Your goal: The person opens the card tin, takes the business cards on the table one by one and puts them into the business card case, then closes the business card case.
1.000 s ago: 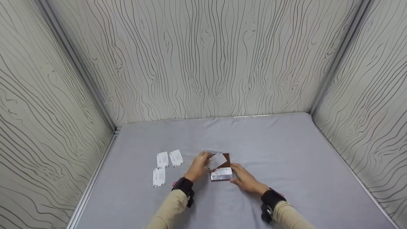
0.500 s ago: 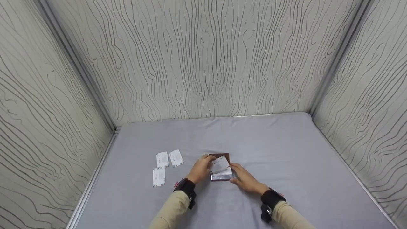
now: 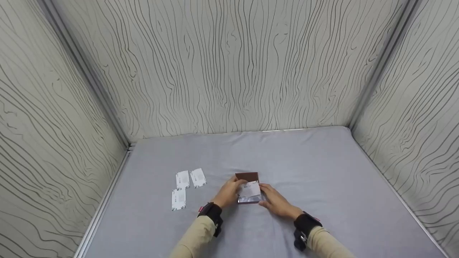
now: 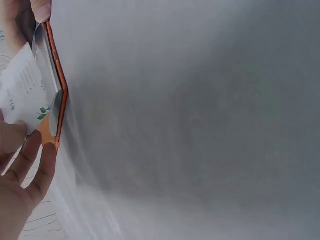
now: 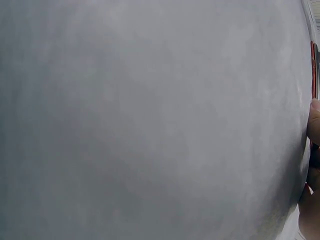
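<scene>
An opened brown card holder (image 3: 247, 176) lies on the grey cloth in front of me, with a shiny clear pocket (image 3: 249, 199) on its near half. My left hand (image 3: 227, 191) pinches a white business card (image 3: 251, 188) by its left side, over that pocket. In the left wrist view the card (image 4: 22, 82) shows a small leaf print at one corner and stands at an angle to the holder's edge (image 4: 62, 100). Along the right side, my right hand (image 3: 278, 202) grips the holder between thumb and fingers. The right wrist view catches only part of this hand (image 5: 311, 205).
To the left on the cloth-covered table (image 3: 322, 161) lie three more white business cards: one upper left (image 3: 183, 178), one tilted beside it (image 3: 198, 177) and one lower (image 3: 178, 199). Patterned panels (image 3: 229, 71) rise at the back and both sides.
My left hand has brought the card nearer and turned it straighter, down over the holder's near half, uncovering more of the brown far half. The right hand stays put.
</scene>
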A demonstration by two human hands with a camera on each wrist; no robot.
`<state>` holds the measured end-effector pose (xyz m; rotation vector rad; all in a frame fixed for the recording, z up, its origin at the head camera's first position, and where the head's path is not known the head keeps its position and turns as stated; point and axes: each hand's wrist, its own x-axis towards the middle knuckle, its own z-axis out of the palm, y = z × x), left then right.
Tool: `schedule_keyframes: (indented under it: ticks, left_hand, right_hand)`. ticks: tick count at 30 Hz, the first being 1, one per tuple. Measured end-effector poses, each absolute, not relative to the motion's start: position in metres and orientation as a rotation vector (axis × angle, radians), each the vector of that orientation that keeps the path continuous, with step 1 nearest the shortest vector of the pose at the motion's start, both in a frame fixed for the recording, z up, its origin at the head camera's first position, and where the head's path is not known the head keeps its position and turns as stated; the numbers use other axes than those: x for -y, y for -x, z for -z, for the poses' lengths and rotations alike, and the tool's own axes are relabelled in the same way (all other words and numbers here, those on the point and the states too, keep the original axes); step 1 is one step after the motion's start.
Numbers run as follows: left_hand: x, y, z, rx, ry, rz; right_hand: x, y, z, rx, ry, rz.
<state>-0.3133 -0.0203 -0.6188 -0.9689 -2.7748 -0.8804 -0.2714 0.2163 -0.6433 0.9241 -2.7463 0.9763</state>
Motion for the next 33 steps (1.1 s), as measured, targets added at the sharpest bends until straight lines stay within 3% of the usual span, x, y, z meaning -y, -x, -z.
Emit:
schedule_keyframes:
  ticks: [33]
  left_hand:
    - [0.012,0.307,0.624,2.915,0.907,0.550]
  right_hand:
    - [-0.217,0.273,0.644,2.787,-0.904,-1.013]
